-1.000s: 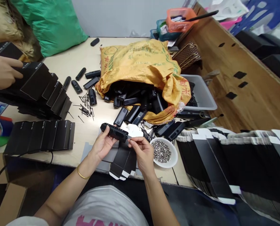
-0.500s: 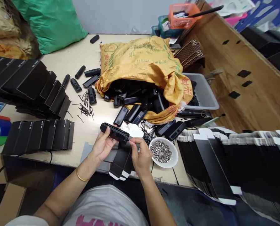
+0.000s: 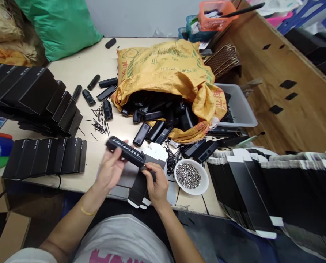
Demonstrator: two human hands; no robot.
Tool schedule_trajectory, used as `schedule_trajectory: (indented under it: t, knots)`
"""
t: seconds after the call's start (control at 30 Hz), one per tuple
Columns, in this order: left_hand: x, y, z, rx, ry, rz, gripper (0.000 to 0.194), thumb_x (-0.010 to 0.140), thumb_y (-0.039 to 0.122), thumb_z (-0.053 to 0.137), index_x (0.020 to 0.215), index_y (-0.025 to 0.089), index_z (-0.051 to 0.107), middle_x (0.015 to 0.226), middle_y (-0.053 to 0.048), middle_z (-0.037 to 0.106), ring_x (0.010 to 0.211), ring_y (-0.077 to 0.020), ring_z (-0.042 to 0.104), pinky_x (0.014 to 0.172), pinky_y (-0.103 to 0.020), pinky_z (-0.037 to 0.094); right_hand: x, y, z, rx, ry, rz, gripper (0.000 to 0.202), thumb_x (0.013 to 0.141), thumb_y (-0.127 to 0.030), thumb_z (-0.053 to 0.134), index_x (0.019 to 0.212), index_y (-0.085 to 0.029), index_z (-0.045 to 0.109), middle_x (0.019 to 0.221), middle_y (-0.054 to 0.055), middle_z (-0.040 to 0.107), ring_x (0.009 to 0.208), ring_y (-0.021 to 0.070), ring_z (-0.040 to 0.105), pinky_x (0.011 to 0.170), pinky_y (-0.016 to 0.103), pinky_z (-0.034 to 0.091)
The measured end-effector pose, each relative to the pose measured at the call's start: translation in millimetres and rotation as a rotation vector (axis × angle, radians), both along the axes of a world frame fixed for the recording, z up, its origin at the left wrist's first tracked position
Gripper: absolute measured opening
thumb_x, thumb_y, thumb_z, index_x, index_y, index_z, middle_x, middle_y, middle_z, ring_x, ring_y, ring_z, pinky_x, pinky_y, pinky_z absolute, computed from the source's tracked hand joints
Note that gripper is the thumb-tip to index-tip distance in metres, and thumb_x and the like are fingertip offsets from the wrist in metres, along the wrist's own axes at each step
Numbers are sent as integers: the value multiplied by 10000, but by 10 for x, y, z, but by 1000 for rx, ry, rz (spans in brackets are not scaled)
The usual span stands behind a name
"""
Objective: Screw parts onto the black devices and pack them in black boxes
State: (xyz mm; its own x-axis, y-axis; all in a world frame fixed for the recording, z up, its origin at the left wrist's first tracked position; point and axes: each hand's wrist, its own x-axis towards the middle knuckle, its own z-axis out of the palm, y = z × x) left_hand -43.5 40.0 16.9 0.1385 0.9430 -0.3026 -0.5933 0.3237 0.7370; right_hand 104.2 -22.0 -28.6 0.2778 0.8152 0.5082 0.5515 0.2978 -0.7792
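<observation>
A long black device point(image 3: 126, 151) with a slotted side is gripped by my left hand point(image 3: 111, 168) at its left part. My right hand point(image 3: 155, 182) pinches at the device's right end; anything small between those fingertips is too hidden to name. Beneath both hands lies a flattened black and grey box point(image 3: 137, 190) with white flaps. Just right of my right hand stands a white bowl point(image 3: 205, 183) full of small metal pieces. Behind it, thin black sticks point(image 3: 171, 155) lie in a loose pile.
A yellow sack point(image 3: 163, 67) spills black devices at the middle back. Black boxes point(image 3: 28, 91) stand stacked at the left. Flat black cartons point(image 3: 250, 193) fill the right. A grey bin point(image 3: 242, 109) sits by a wooden board point(image 3: 264, 73). A green sack point(image 3: 61, 27) is back left.
Both hands have moved a little to the left with the device, whose slotted side now shows more. More of the flat box beneath is uncovered on the right.
</observation>
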Motion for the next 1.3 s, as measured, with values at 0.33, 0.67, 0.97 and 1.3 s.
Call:
schedule_trajectory:
  t: [0.33,0.67,0.97,1.3]
  knots:
    - [85,406,-664,197,581,-51,448,784,336,631,1163,172,458,1084,-123,641,1029,-216,610,945,-394,453,755,270,19,-515,-740,79,185,778,-265,655,919,-172,577,918,125,619,876,289,543,729,385,424]
    - [175,94,-84,175,365,-465,478,692,263,727,1153,216,609,1253,-109,549,1203,-262,498,1060,-387,347,939,614,249,-526,-213,337,182,797,-308,607,683,-197,520,708,2,588,699,171,533,692,318,380]
    - [239,-153,-24,-121,-109,-617,763,713,572,638,1350,245,373,900,-101,685,646,-202,680,585,-308,553,510,483,323,-300,342,245,219,772,-411,635,835,-211,571,872,38,596,832,187,568,774,366,466]
    - [329,-104,-168,-105,209,-358,500,799,401,607,1259,300,438,831,-21,665,561,-134,625,475,-192,505,-98,313,146,-372,569,2,231,878,-432,470,909,-212,533,881,45,618,862,183,606,729,307,506]
